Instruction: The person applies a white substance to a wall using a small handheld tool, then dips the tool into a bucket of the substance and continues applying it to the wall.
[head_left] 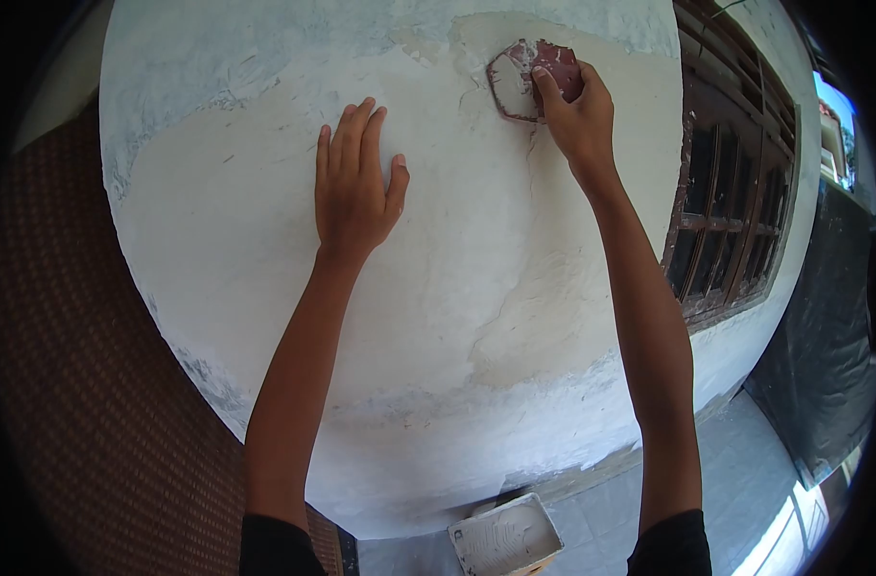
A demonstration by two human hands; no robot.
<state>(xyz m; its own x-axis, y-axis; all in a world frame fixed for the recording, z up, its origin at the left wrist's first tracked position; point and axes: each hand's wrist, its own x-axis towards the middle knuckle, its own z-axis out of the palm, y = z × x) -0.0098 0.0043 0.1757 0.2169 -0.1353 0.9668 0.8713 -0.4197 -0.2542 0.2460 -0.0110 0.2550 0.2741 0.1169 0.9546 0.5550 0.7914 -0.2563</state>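
My left hand (354, 182) lies flat against the pale plastered wall (428, 278), fingers stretched upward and thumb apart, with nothing in it. Higher up and to the right, my right hand (582, 115) grips a dark red flat piece smeared with white (561, 69). My thumb is on its near face, and the other fingers are mostly hidden behind it. The piece is held at the wall beside a beige patch; whether its whole face touches cannot be made out. A crack runs down the wall below it.
A brown wooden window with dark panes (731, 192) stands right of the wall. On the grey tiled floor (601, 514) sits a whitish tray of white paste (472, 557). A brown woven surface (93, 336) fills the left, and a dark sheet (812, 326) hangs at far right.
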